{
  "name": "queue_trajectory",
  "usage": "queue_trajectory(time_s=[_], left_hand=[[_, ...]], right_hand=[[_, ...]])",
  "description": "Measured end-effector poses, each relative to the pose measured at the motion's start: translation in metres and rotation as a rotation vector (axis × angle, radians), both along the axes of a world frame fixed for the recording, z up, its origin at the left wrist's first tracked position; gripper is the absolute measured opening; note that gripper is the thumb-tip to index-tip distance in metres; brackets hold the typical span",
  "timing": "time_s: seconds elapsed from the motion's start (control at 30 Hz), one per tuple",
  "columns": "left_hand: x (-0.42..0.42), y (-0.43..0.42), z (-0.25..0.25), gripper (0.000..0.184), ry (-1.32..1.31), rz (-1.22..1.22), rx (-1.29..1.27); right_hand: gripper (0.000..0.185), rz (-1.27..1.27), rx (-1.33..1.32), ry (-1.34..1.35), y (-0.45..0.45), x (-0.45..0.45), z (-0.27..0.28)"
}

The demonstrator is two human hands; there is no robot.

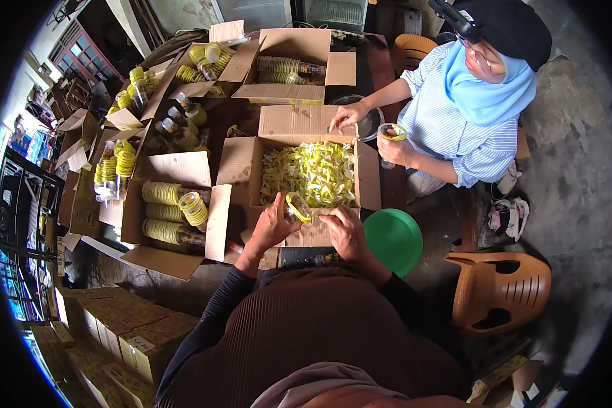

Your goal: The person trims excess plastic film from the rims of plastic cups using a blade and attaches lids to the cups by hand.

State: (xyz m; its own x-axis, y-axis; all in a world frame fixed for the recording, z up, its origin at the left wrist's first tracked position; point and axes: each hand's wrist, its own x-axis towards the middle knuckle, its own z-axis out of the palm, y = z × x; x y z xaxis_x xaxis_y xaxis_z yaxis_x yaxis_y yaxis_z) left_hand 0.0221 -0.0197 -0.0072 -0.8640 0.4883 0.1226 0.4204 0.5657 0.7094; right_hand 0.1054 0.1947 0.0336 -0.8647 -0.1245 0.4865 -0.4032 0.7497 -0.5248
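Starting at eight o'clock: closed cartons (132, 333), stacked beside me on the floor side.
Half past nine: far-left box (109, 224), open, with yellow-rimmed cup stacks (124, 160) standing in it.
Nine o'clock: cup box (134, 224), open; long yellow-ringed rows (163, 212) lie side by side in it, and one short stack (194, 208) leans across their right ends.
Ten o'clock: clear containers (177, 117) in a group; contents too small to identify.
Left grip: my left hand (270, 228) is closed around the clear cup (296, 208), fingers at its side.
Cup position: in front of me, tilted, over the near flap of the packet box, yellow band around its rim.
Twelve o'clock: packet box (253, 170), flaps spread, filled with small yellow-and-clear packets (309, 173).
Right grip: my right hand (347, 234) is just right of the cup, fingers bent and drawn together; I cannot tell whether they pinch anything.
Three o'clock: green round item (394, 243), close to my right hand.
Two o'clock: co-worker (462, 115), seated, one hand (349, 115) over the packet box's far right corner, the other (398, 151) gripping another yellow-rimmed cup (391, 132); dark bowl (370, 126) beside the box.
Between three and four o'clock: orange-brown chair (479, 285).
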Motion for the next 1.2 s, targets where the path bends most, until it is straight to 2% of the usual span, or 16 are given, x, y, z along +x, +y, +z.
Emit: queue_trajectory(time_s=[0.17,0.27,0.33,0.37,0.43,0.47,0.53,0.57,0.63,0.77,0.87,0.97,1.03,1.1,1.17,1.2], left_hand=[[0.0,-0.001,0.006,0.093,-0.051,-0.034,-0.049],[-0.002,-0.002,-0.008,0.097,-0.096,-0.038,0.05],[0.001,-0.003,-0.021,0.082,-0.075,-0.069,-0.006],[-0.001,-0.006,-0.031,0.082,-0.076,-0.068,-0.008],[-0.005,-0.013,-0.047,0.071,-0.162,-0.164,0.326],[-0.004,-0.012,-0.037,0.071,-0.162,-0.163,0.327],[-0.004,-0.009,-0.003,0.06,-0.57,-0.253,0.373],[-0.004,-0.009,-0.002,0.06,-0.57,-0.251,0.372],[-0.003,-0.01,-0.001,0.053,-0.607,-0.302,0.603],[-0.006,-0.011,-0.003,0.051,-0.679,-0.336,0.584],[-0.004,-0.008,-0.008,0.051,-0.766,-0.239,0.602],[-0.007,-0.017,-0.011,0.058,-0.978,-0.217,0.792],[-0.01,-0.022,-0.012,0.065,-1.002,-0.293,0.768],[-0.005,-0.019,-0.019,0.071,-0.967,-0.284,0.801],[-0.004,-0.017,-0.024,0.071,-0.769,-0.269,0.775],[-0.006,-0.016,-0.026,0.068,-0.703,-0.261,0.73]], right_hand=[[0.025,-0.006,0.07,0.041,-0.004,0.0,-0.012],[0.021,-0.014,0.13,0.085,-0.005,-0.001,-0.027],[0.021,-0.001,0.218,0.067,-0.006,-0.001,-0.031],[0.021,0.0,0.216,0.066,-0.006,-0.002,-0.035],[0.021,0.009,0.216,0.102,-0.006,-0.006,-0.044],[0.021,0.011,0.217,0.101,-0.006,-0.007,-0.043],[0.024,-0.037,0.086,-0.066,-0.008,-0.009,-0.04],[0.024,-0.035,0.085,-0.066,-0.008,-0.01,-0.038],[0.027,-0.012,0.082,-0.049,-0.008,-0.011,-0.036],[0.029,0.003,0.191,0.049,-0.007,-0.015,-0.044],[0.029,-0.05,0.129,0.026,-0.01,-0.022,-0.047],[0.023,-0.122,-0.027,-0.032,-0.014,-0.029,-0.059],[0.018,-0.052,-0.504,-0.316,-0.013,-0.036,-0.076],[0.018,-0.018,-0.591,-0.374,-0.007,-0.04,-0.087],[0.018,0.015,-0.752,-0.53,-0.003,-0.042,-0.091],[0.016,0.025,-0.729,-0.471,-0.002,-0.04,-0.091]])
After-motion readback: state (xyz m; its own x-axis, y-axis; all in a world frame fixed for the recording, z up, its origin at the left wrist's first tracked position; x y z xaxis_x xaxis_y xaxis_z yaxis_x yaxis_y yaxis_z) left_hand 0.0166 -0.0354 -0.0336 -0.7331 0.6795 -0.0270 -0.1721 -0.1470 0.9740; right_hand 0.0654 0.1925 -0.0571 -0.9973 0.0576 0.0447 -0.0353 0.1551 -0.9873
